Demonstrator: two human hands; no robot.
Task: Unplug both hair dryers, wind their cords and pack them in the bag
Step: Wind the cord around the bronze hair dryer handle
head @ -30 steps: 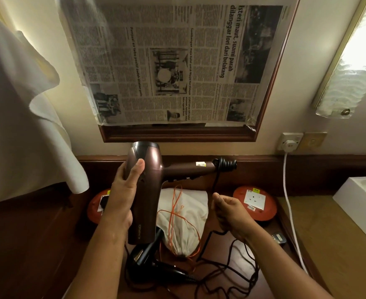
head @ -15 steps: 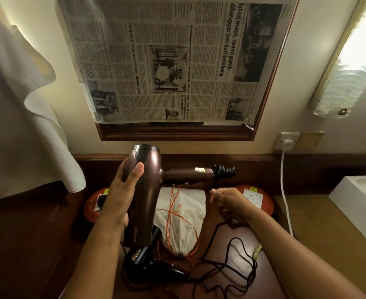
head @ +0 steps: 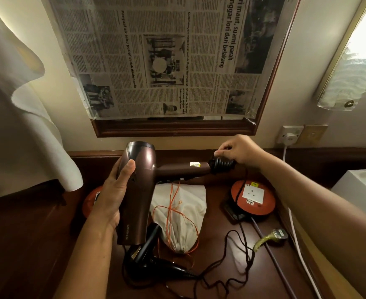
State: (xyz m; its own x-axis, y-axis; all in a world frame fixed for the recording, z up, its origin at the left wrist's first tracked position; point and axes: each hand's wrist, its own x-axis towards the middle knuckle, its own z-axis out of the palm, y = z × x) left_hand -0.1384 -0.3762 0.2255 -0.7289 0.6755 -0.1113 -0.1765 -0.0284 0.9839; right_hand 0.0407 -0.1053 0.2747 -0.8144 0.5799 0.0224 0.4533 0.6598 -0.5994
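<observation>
My left hand (head: 115,190) grips the barrel of a brown hair dryer (head: 140,186), held above the dark wooden counter with its handle pointing right. My right hand (head: 240,151) pinches the black cord (head: 241,190) at the handle's end, where a few turns are wound into a coil (head: 221,165). The rest of that cord hangs down and lies in loose loops on the counter. A black hair dryer (head: 154,262) lies on the counter below the brown one. A white drawstring bag (head: 182,210) with orange strings lies between them.
Two round orange extension reels lie on the counter (head: 221,234), one at the right (head: 253,197) and one at the left (head: 89,201). A plug with yellow tape (head: 272,236) lies near a wall socket's white cable (head: 298,234). A white basin (head: 359,186) stands right; a cloth (head: 16,126) hangs left.
My right hand rose from beside the bag to the end of the dryer's handle, carrying the cord up onto the coil. The left hand kept the dryer still.
</observation>
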